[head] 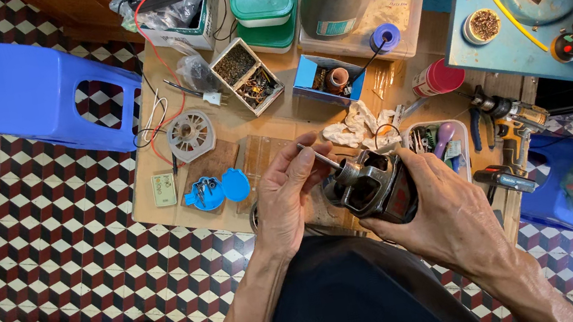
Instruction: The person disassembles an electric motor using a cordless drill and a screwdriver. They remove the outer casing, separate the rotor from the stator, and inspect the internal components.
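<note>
Here, a dark motor (375, 187) is held over the lap — the right hand (442, 213) is wrapped around it, and its thin metal shaft (319, 157) is pinched by the left hand (288, 195). Beyond, a low wooden table (155, 205) is crowded with boxes and tools. Farther off, a blue stool (46, 95) is seen on the checkered floor tiles (47, 245).

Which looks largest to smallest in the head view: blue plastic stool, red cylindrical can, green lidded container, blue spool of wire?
1. Blue plastic stool
2. Green lidded container
3. Red cylindrical can
4. Blue spool of wire

The stool stands lower than the tabletop, farther from the camera, so it is truly largest.
</note>
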### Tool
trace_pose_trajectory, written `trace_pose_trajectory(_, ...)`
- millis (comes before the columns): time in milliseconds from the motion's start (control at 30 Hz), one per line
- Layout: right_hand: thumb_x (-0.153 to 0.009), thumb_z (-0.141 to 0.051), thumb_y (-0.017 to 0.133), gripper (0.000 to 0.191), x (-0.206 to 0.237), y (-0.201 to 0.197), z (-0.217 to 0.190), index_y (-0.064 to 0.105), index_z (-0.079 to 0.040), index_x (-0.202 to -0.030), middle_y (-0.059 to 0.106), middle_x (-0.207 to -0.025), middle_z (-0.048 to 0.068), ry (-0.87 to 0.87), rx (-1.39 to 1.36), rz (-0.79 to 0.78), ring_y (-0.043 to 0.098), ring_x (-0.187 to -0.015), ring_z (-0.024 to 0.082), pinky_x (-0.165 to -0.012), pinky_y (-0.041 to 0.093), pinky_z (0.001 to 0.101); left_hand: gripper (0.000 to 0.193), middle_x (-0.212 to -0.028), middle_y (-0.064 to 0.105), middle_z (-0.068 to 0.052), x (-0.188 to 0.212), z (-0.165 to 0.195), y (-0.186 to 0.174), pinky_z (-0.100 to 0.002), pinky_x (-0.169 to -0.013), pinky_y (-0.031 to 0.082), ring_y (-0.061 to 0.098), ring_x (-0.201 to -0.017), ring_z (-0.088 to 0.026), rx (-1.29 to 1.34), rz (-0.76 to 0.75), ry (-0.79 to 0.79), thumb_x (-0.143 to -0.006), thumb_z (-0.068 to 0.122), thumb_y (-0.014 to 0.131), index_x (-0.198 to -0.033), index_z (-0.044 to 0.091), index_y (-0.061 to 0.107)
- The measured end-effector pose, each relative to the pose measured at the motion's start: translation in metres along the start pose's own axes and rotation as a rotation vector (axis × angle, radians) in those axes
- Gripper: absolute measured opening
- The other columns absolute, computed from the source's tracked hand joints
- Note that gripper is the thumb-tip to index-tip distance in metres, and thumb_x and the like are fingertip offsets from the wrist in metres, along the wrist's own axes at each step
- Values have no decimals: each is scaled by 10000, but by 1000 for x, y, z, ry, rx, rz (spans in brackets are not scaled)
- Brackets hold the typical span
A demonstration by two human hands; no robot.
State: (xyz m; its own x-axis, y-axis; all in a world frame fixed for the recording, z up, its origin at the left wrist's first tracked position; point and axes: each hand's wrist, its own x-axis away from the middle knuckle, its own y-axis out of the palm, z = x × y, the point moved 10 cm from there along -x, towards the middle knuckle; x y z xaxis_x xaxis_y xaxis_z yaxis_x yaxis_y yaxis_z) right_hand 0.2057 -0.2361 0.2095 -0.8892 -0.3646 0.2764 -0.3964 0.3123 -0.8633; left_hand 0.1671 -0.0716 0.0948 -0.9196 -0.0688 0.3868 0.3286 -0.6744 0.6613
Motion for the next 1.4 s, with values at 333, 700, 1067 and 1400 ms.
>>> trace_pose_trajectory(333,-564,-478,904,979,-4,1,-4,536,-16,-1346,653,-1041,184,6,13,-21,687,-919,360,-744,562,480,237,-988,780,-101,-5,-1,-11,-326,-892,602,741,-907,-157,-17,104,21,-948,210,734,-1088,23,695)
trace_pose_trajectory(700,-563,-481,928,987,-6,5,2,538,-18,-1343,662,-1068,180,39,11,-61,693,-938,350,-752,573,472,269,-917,767,-80,-5,-3,-8,-286,-857,579,712,-839,-125,-44,195,62,-931,284,768,-1007,44,675)
trace_pose_trajectory(1067,-579,-507,896,943,-22,-2,-3,547,-12,-1302,664,-1022,173,-102,9,-58,690,-941,335,-781,555,461,277,-1069,747,-109,-19,12,-8,-324,-930,599,731,-963,-159,-113,-30,-52,-999,272,674,-1160,46,676)
trace_pose_trajectory(1400,-587,-557,869,893,-25,-4,0,590,-23,-1245,679,-982,142,-36,30,-2,698,-906,292,-781,551,457,279,-1064,752,-158,-25,7,-9,-331,-888,623,746,-939,-197,-79,58,35,-1017,240,632,-1153,-3,660)
